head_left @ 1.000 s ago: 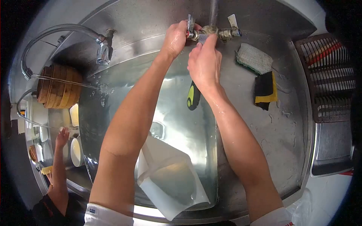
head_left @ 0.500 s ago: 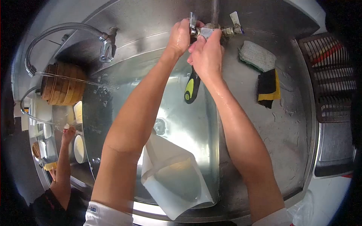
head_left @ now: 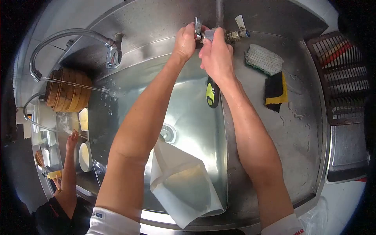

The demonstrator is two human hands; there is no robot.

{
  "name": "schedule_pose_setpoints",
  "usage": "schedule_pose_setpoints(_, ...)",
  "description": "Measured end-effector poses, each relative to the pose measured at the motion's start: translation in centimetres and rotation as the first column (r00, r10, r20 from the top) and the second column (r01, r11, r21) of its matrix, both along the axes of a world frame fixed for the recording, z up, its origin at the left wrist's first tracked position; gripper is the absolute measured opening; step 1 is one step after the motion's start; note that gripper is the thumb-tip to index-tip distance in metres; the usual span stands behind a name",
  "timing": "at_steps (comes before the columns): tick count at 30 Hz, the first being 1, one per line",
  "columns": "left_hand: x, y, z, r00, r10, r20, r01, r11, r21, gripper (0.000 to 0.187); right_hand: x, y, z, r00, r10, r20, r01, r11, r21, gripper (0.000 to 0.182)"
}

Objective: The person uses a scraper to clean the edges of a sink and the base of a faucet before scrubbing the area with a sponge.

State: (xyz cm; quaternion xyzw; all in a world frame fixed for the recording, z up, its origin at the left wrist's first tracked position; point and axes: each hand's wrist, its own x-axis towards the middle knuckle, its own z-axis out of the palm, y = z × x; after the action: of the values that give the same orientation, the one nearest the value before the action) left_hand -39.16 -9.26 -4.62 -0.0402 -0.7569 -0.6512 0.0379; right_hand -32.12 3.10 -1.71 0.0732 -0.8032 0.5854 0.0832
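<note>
At the top of the sink, my left hand (head_left: 185,42) is closed around the left end of the metal tap valve (head_left: 198,36). Beside it my right hand (head_left: 216,56) is closed at the middle of the valve, with a small grey piece (head_left: 209,35) between thumb and fingers. A black and green handle (head_left: 212,93) hangs below my right hand; whether the hand grips it is hidden. Under my forearms, a translucent white container (head_left: 187,184) lies tilted in the water of the sink basin (head_left: 196,129).
A hose tap (head_left: 113,55) and stacked bamboo steamers (head_left: 67,90) are at left, where a co-worker's arm (head_left: 70,168) reaches past a white bowl (head_left: 85,156). Right are a grey-green scouring pad (head_left: 263,59), a black-yellow sponge (head_left: 277,91) and a dark rack (head_left: 342,80).
The black and green handle has swung right and stands more upright. My hands stay at the valve, my right fingers slightly shifted. The view has moved a little.
</note>
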Motion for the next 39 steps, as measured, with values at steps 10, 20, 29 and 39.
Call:
schedule_pose_setpoints(10,-0.3,-0.7,-0.2,0.990,0.039,-0.133,-0.059,0.988,-0.144,0.053,8.9,6.0,5.9,0.954,0.058,0.294,-0.019,0.991,-0.135,0.019)
schedule_pose_setpoints(20,4.4,-8.2,-0.4,0.794,0.015,-0.608,-0.554,0.428,-0.714,0.016,16.4,20.5,4.4,0.896,-0.426,-0.129,0.394,0.624,0.675,0.031)
schedule_pose_setpoints(29,2.0,-14.2,0.5,0.660,-0.567,-0.493,-0.414,0.273,-0.868,0.018,8.0,15.1,3.4,0.856,-0.482,0.185,0.178,0.612,0.771,0.049)
schedule_pose_setpoints(39,2.2,-14.2,0.3,0.635,-0.577,-0.513,-0.414,0.307,-0.857,0.021,9.3,10.6,3.4,0.982,-0.188,0.021,0.127,0.739,0.662,0.030)
